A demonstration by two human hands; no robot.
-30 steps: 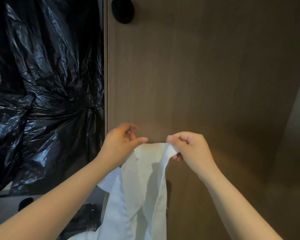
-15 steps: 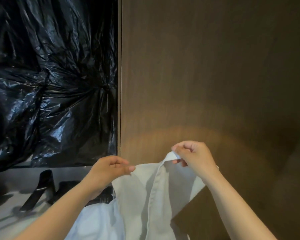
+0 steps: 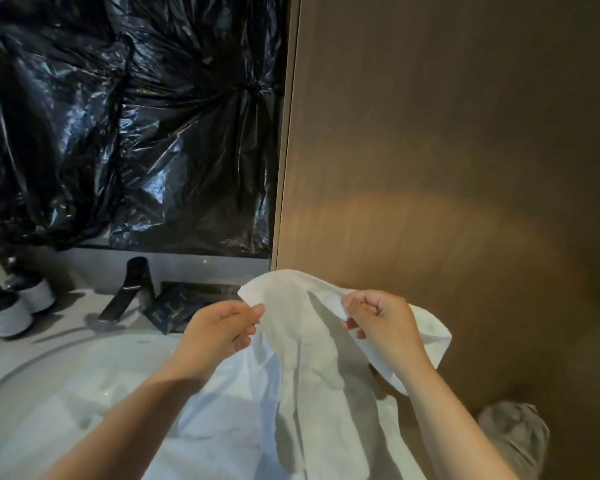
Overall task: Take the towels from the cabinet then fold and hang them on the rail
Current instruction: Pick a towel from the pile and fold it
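Over the white basin (image 3: 49,382), close before a brown wood panel (image 3: 447,150), a white towel (image 3: 305,344) hangs from both hands, its top edge bunched into a soft hump between them and the rest trailing down in loose creases toward the bottom of the view. The left hand (image 3: 219,332) pinches that edge between thumb and fingertips; the right hand (image 3: 383,322) is curled tight, nipping the edge at a corner-like fold. The cloth looks thin, light and limp: it will sag wherever it is not held and should not slip from a dry pinch, but it keeps no shape by itself. A clean fold probably calls for a grip at the two top corners, spread until the edge is taut, so the hump drops out; which folds are true corners cannot be told here. Crumpled black plastic (image 3: 118,116) covers the wall to the left, with a dark tap (image 3: 132,289), a dark box (image 3: 174,306) and two white cups (image 3: 11,313) on the counter below it. A grey-white bundle (image 3: 513,441), maybe another towel, lies at lower right. No rail is in view.
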